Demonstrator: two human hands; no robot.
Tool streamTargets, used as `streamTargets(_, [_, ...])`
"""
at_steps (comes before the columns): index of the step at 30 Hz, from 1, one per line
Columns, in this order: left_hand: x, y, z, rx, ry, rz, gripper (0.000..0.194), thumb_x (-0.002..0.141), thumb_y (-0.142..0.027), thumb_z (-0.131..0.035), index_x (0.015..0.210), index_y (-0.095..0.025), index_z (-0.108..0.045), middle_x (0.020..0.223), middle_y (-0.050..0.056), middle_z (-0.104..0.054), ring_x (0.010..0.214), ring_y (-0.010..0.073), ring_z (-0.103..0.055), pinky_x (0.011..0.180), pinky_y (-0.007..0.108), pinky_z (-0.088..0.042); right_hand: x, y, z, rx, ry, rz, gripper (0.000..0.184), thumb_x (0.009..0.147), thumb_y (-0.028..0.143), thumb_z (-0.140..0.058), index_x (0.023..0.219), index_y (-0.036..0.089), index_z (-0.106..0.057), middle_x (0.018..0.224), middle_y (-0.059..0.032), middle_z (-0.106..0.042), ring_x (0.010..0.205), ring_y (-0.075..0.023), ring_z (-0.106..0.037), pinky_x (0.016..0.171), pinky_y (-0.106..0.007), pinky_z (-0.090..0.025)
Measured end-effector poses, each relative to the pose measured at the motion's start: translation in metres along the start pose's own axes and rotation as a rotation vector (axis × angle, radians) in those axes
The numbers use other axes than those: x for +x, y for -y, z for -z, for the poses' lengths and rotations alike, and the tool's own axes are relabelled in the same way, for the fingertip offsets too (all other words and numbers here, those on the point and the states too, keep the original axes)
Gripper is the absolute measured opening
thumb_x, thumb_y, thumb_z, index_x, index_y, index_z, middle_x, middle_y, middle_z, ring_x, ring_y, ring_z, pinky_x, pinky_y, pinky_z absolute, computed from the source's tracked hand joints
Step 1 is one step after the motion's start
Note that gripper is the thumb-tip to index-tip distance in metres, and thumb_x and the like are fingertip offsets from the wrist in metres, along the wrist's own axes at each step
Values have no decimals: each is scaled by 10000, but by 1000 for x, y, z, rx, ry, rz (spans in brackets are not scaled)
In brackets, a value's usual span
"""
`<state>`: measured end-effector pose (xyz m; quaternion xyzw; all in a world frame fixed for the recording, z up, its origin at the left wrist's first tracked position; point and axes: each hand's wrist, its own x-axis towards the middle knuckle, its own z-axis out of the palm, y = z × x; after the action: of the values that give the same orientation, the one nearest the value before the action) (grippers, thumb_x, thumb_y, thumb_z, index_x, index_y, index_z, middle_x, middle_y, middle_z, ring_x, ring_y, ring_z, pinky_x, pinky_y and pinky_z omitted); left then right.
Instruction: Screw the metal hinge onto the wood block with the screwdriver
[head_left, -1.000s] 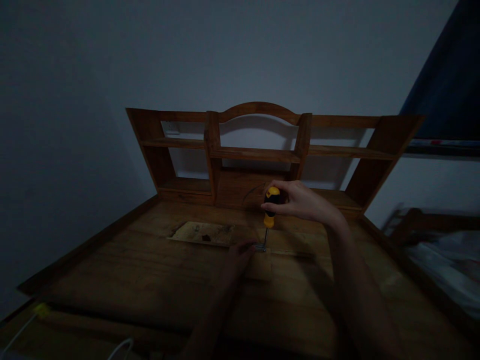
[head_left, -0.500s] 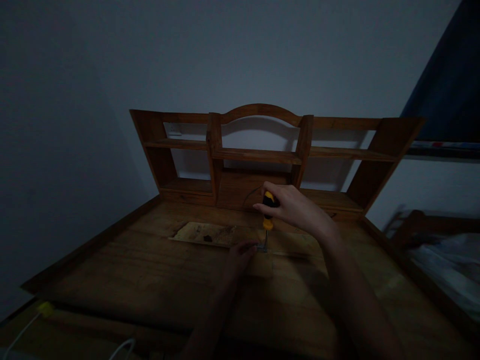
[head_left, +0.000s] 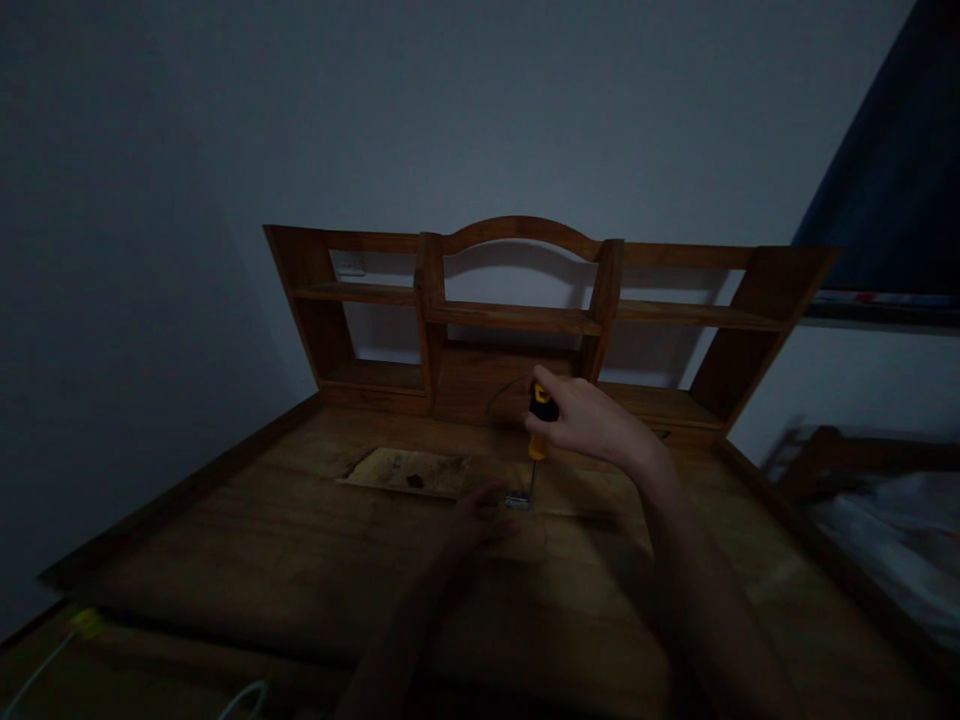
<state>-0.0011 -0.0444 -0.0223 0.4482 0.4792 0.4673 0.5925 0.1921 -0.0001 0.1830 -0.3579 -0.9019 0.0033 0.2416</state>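
Observation:
My right hand [head_left: 589, 415] is closed around the yellow and black handle of a screwdriver [head_left: 537, 445]. The screwdriver stands nearly upright, its shaft pointing down at a small silvery metal fitting [head_left: 517, 500] that looks like a hinge. This fitting lies on the wooden desktop [head_left: 300, 530]; dim light hides its details. Just left of it is my left hand [head_left: 474, 518], fingers apart, with the fingertips beside the metal. Whether they touch it is hard to see.
A wooden shelf unit [head_left: 514, 318] stands at the back of the desktop against the wall. Left of my hands is a worn, pale strip [head_left: 409, 472] with a dark hole. A white cable with a yellow end [head_left: 88, 624] lies at the front left.
My left hand has let its fingers spread and drawn slightly left and down from the metal fitting, which shows more now. The right hand keeps the screwdriver at the fitting.

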Motion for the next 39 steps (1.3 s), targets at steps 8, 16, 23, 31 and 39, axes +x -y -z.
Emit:
streamTargets(8, [7, 10, 2, -52, 9, 10, 851, 558, -265, -863, 1341, -219, -532, 886, 69, -724, 824, 245, -692, 748, 353, -532, 1, -11, 4, 47, 10, -13, 286, 892, 464, -503, 1019, 213, -553, 855, -58, -654, 773, -197, -609, 683, -290, -398])
streamTargets(16, [2, 2, 0, 3, 2, 27, 753, 606, -281, -836, 1309, -229, -570, 912, 68, -715, 839, 231, -673, 745, 325, -513, 0, -10, 4, 69, 40, 6, 277, 864, 372, -533, 1089, 212, -546, 853, -44, -653, 741, -174, -598, 659, -275, -388])
streamTargets(23, [2, 2, -1, -33, 13, 13, 754, 632, -289, -835, 1324, -208, -549, 920, 79, -710, 832, 221, -666, 735, 315, -503, -1, -2, 6, -18, 28, -21, 271, 871, 450, -513, 982, 205, -535, 776, -33, -634, 683, -166, -582, 628, -275, -363])
streamTargets(31, [2, 5, 2, -37, 64, 13, 832, 622, -286, -847, 1373, -223, -493, 1009, 100, -707, 910, 254, -674, 785, 345, -514, -1, -1, 8, -69, 6, -42, 348, 899, 530, -465, 970, 202, -557, 802, -47, -654, 734, -186, -610, 644, -267, -353])
streamTargets(39, [7, 14, 4, -57, 66, -3, 826, 634, -270, -839, 1380, -233, -487, 1013, 97, -712, 910, 249, -679, 777, 338, -524, 0, -3, 9, -35, 33, -47, 255, 913, 406, -472, 1001, 189, -573, 847, -53, -660, 728, -166, -604, 645, -252, -362])
